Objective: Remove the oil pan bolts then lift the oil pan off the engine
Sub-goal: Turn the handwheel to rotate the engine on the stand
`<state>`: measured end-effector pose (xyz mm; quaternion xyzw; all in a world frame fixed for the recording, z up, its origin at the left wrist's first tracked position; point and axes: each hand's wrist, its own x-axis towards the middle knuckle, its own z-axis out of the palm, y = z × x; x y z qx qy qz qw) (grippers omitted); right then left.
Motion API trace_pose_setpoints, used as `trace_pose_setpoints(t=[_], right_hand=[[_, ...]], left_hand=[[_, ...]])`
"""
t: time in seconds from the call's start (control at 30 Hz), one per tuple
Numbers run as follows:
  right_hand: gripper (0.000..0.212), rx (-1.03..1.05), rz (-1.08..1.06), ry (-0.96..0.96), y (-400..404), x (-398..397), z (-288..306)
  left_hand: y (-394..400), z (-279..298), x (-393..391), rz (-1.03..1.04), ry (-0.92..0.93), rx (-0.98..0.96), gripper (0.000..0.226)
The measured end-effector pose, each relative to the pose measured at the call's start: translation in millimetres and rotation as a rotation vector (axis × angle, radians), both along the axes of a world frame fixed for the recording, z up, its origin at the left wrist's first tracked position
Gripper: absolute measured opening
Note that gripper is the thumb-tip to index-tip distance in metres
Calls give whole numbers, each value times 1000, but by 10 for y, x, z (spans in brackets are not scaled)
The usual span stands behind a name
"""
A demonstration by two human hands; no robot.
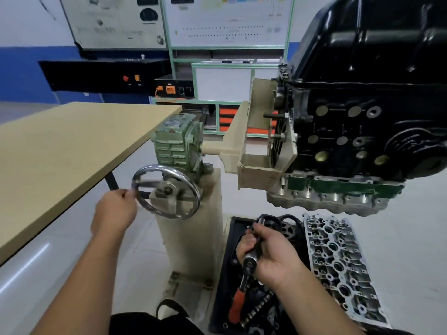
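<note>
The black engine block [358,131] hangs on a beige stand arm [232,146] at the right, turned so that the glossy black oil pan [377,37] sits on top. My left hand [116,211] grips the rim of the chrome handwheel [167,192] on the green gearbox [179,143]; the wheel's spokes look blurred. My right hand [268,252] holds a ratchet wrench [249,262] with an extension and socket pointing up and a red handle hanging down. It is low, well below the pan.
A tan tabletop [72,151] fills the left. A beige pedestal [191,235] carries the gearbox. On the floor lie a black tray [225,286] of parts and a silver cylinder head [338,264]. Training boards and cabinets stand behind.
</note>
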<state>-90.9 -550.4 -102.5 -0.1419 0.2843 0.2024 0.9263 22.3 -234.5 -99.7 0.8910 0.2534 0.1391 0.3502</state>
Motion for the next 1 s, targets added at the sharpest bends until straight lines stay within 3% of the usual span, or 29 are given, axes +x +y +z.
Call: trace_pose_setpoints(t=[0.1, 0.17, 0.23, 0.3, 0.33, 0.4, 0.47, 0.57, 0.67, 0.73, 0.8, 0.93, 1.0], right_hand=[[27, 14, -20, 10, 40, 35, -43], [29, 22, -28, 13, 33, 25, -34], [29, 8, -31, 23, 3, 2, -35], [28, 4, -40, 18, -24, -14, -38], [29, 11, -52, 17, -23, -15, -36], [29, 23, -56, 19, 2, -17, -33], [29, 31, -39, 29, 41, -34, -35], [27, 30, -9, 44, 110, -88, -42], [21, 8, 0, 30, 177, -142, -14], [16, 17, -19, 7, 182, -150, -1], [17, 25, -46, 8, 177, -132, 14], [25, 28, -42, 49, 145, -89, -25], [28, 40, -27, 51, 115, -87, -41]], left_hand=[[-240, -349, -96, -164, 285, -146, 39], [-775, -454, -219, -326, 315, -185, 33], [-1184, -363, -314, -348, 150, -308, 31], [-1180, -80, -309, -330, -77, -554, 20], [-1040, 78, -266, -277, -184, -585, 22], [-651, 268, -183, -138, -324, -524, 33], [-306, 211, -143, 37, -339, -409, 31], [-146, -206, -264, 117, -108, -282, 26], [-601, -623, -461, -74, 101, -251, 17], [-1043, -634, -496, -223, 38, -352, 17], [-1132, -318, -392, -246, -126, -513, 15], [-326, 229, -87, 71, -331, -499, 16], [-104, -26, -171, 175, -185, -359, 17]])
